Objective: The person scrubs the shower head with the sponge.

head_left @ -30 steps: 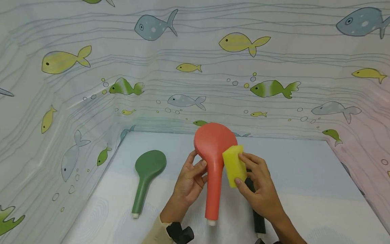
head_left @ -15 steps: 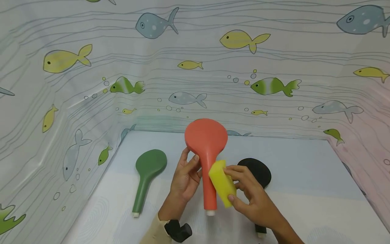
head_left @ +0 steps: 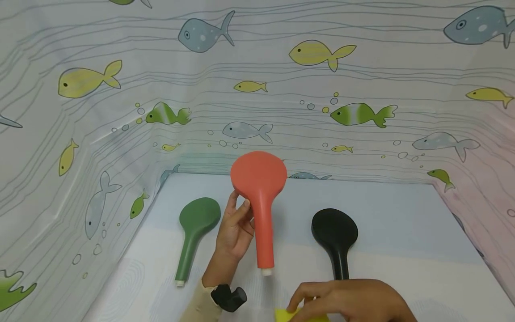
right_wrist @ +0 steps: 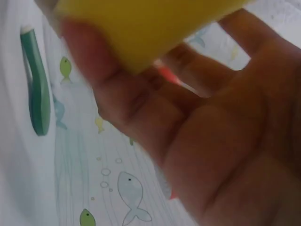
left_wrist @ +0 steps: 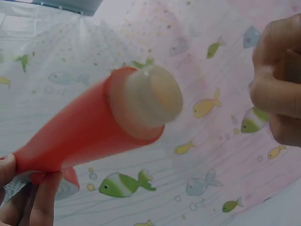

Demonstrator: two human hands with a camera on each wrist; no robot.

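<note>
A curtain printed with yellow, green and grey fish [head_left: 319, 52] fills the upper part and both sides of the head view, and below it a pale blue-white mat [head_left: 402, 223] covers the surface across the lower middle.

Near the centre of the frame the left hand [head_left: 232, 232] grips the neck of a red shower head [head_left: 259, 188], fingers curled round it just under the round head. It is held upright above the mat, its white threaded end [left_wrist: 150, 101] pointing down; the left wrist view shows that end close up, with fingertips [left_wrist: 44, 202] at the lower left.

At the bottom edge, right of centre, the right hand [head_left: 350, 302] pinches a yellow sponge [head_left: 287, 315], only a corner of which shows there. In the right wrist view the sponge [right_wrist: 141, 23] sits at the top, fingers wrapped round it.

A green shower head [head_left: 193, 232] lies flat on the mat left of centre. A black shower head [head_left: 335, 237] lies right of centre, just above the right hand.
</note>
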